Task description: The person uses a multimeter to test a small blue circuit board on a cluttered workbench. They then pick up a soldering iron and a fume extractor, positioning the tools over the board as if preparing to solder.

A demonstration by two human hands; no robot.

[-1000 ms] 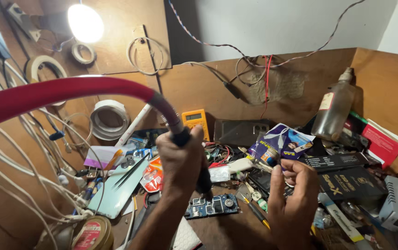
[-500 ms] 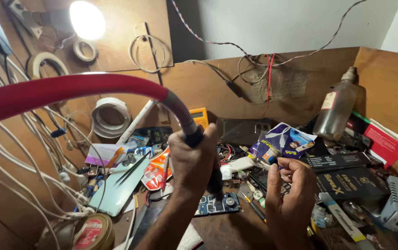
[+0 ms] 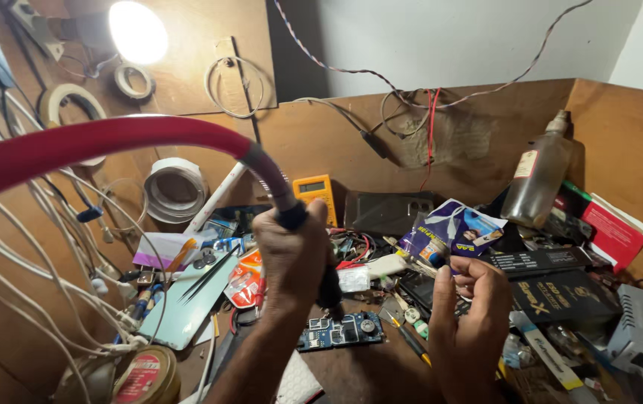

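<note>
My left hand (image 3: pixel 295 258) grips the black handle of a tool (image 3: pixel 329 288) fed by a thick red hose (image 3: pixel 97 146) that arcs in from the left. The tool's tip points down just above a small blue circuit board (image 3: pixel 340 331) lying on the wooden bench. My right hand (image 3: pixel 467 307) is raised to the right of the board, its fingers pinched on a small dark object (image 3: pixel 439 259) that I cannot identify.
A yellow multimeter (image 3: pixel 315 192) and a dark phone (image 3: pixel 389 212) stand at the back. Black tweezers (image 3: pixel 205 274) lie on a pale green panel (image 3: pixel 187 307). A brown glass bottle (image 3: pixel 538 179), black boxes (image 3: pixel 561 288), a red box (image 3: pixel 613 232), a round tin (image 3: pixel 145 375) and white cables (image 3: pixel 29 284) crowd the bench.
My left hand with the hose tool has shifted slightly right and down toward the circuit board. My right hand has risen a little, keeping its pinch.
</note>
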